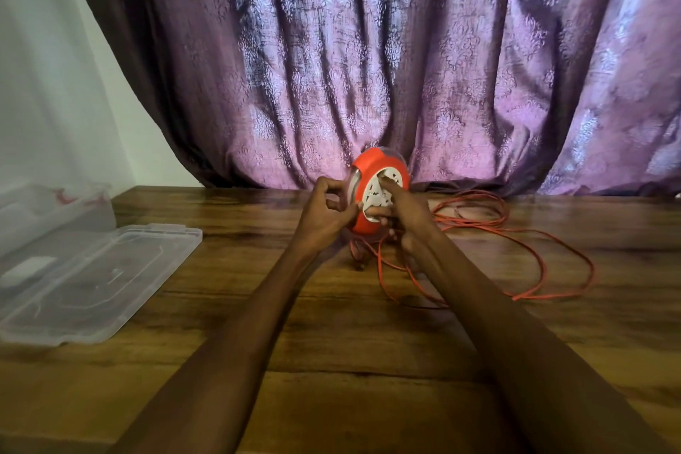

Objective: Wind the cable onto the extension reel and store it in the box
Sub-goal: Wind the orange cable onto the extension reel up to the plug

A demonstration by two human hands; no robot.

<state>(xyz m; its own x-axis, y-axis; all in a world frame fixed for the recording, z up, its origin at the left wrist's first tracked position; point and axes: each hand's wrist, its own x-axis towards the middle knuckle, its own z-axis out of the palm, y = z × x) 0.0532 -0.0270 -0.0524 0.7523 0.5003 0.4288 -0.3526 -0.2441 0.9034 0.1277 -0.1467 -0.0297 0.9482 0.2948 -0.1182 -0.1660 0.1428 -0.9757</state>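
Orange cable (530,265) lies mostly loose in loops across the wooden table (331,343), so I judge winding barely begun; the clear box (55,210) waits far left, lid (95,280) off. Between my hands stands the orange, white-faced reel (368,173): left hand (324,214) clasps its rim, right hand (405,210) fingers press the face.

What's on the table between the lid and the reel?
Only bare table and the left forearm lie between lid and reel, in the head view.
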